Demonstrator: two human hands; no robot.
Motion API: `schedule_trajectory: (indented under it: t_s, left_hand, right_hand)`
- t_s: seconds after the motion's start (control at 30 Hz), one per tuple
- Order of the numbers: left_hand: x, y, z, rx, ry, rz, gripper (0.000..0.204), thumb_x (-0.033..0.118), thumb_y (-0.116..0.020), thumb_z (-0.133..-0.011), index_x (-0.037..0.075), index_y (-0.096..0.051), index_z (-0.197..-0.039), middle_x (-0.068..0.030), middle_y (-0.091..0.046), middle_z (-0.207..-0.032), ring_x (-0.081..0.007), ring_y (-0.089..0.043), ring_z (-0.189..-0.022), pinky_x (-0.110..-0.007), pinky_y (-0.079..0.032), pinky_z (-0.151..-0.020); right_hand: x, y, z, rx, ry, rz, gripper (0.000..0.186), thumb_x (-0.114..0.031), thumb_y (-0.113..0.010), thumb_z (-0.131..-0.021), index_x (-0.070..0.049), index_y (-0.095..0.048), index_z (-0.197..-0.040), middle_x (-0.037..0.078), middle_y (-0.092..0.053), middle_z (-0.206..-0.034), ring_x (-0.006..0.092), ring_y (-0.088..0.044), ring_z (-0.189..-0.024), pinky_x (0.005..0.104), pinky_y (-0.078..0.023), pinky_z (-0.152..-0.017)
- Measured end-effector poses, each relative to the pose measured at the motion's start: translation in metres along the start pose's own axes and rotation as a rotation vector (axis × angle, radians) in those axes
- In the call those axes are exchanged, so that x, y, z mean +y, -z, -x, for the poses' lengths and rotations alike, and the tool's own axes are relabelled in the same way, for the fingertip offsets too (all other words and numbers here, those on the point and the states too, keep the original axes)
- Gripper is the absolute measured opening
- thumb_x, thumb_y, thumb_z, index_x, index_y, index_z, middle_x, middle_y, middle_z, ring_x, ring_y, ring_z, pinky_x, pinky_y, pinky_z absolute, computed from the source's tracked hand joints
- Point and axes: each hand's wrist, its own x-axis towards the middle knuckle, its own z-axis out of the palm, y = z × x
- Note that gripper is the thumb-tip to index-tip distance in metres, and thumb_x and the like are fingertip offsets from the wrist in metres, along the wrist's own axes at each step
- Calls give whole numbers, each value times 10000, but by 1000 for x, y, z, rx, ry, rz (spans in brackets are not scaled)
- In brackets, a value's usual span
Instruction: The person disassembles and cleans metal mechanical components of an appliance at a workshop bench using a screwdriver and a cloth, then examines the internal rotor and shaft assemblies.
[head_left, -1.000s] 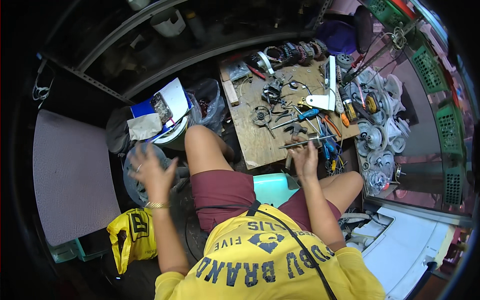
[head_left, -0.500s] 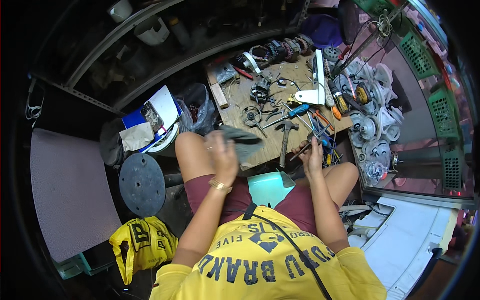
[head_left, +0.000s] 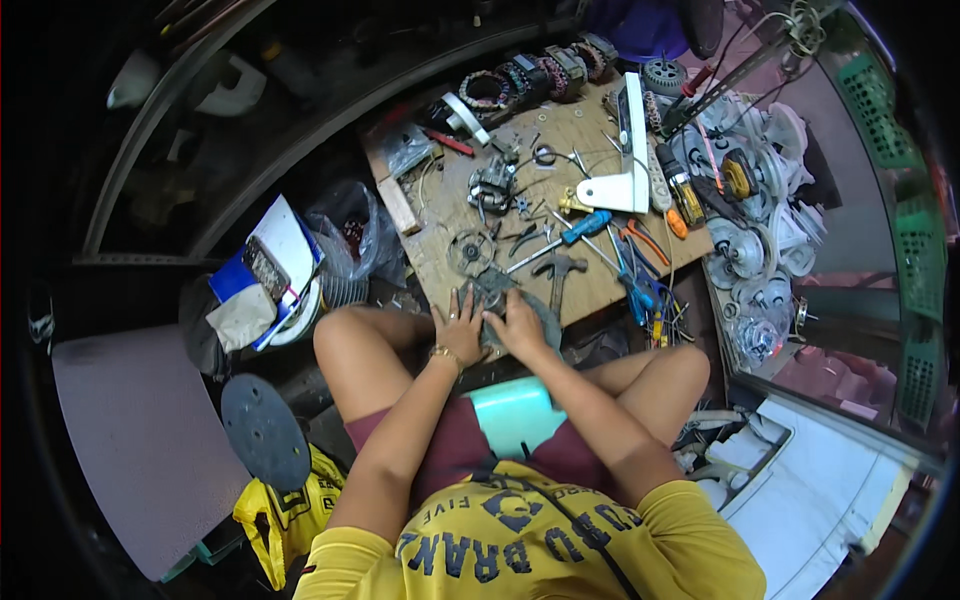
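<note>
A dark grey-green cloth (head_left: 545, 322) lies at the near edge of the wooden workbench (head_left: 600, 280). My left hand (head_left: 460, 328) rests on the cloth's left part, its fingers stretched out and apart. Beside it, my right hand (head_left: 520, 325) curls over the cloth, thumb toward the left hand, gripping a fold. A small round grey metal piece (head_left: 490, 297) shows between my fingertips, partly hidden. Just right of the cloth lies a claw hammer (head_left: 559, 275). A ring-shaped metal plate (head_left: 470, 252) sits beyond my left hand.
A blue-handled screwdriver (head_left: 587, 227), orange-handled pliers (head_left: 643, 240) and a white bracket-shaped part (head_left: 615, 192) lie on the bench. Wound motor coils (head_left: 525, 80) line its far edge. White plastic parts (head_left: 740, 250) are piled at right. A plastic bag (head_left: 350, 235) stands at left.
My left hand has brought the cloth down onto the bench. My right hand has moved left to it; the thin dark tool it held no longer shows there.
</note>
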Motion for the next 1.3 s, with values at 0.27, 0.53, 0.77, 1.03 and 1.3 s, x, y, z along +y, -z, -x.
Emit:
schedule_trajectory:
  t_s: [0.27,0.53,0.77,1.03,1.3]
  left_hand:
    - [-11,80,20,-162,66,-42,967,535,-736,-806,146,-310,-1583,-169,-225,-1658,-434,-265,-1495,-741,-175,-1122]
    - [-27,243,30,14,69,-61,203,167,-566,-910,116,-737,-1007,-75,-681,-1073,-255,-690,-976,-431,-511,-789]
    - [-35,284,47,150,83,-152,182,151,-592,-900,105,-756,-963,-81,-699,-1029,-234,-720,-933,-392,-557,-708]
    - [-40,274,110,413,-23,-65,104,71,-625,-800,35,-687,-875,-159,-699,-974,-322,-727,-854,-427,-585,-674]
    - [-81,198,153,322,169,40,315,180,-758,-776,77,-700,-1068,-119,-711,-1062,-320,-703,-963,-442,-562,-809]
  right_hand:
    - [-18,5,-30,24,17,206,570,-293,-764,-841,20,-534,-1258,203,-560,-1239,414,-536,-1130,494,-470,-930]
    - [-24,21,-46,-112,22,302,519,-298,-773,-832,-16,-550,-1207,174,-531,-1224,392,-533,-1162,481,-495,-934]
    - [-10,14,-45,-14,210,259,604,-284,-840,-753,11,-528,-1177,225,-552,-1208,422,-560,-1146,466,-494,-961]
    - [-18,24,-16,72,194,279,696,-219,-852,-715,35,-498,-1258,234,-565,-1216,429,-572,-1124,482,-498,-952]
    - [-106,126,9,-154,341,509,574,-295,-785,-811,-66,-590,-1300,177,-641,-1229,362,-642,-1097,469,-526,-922]
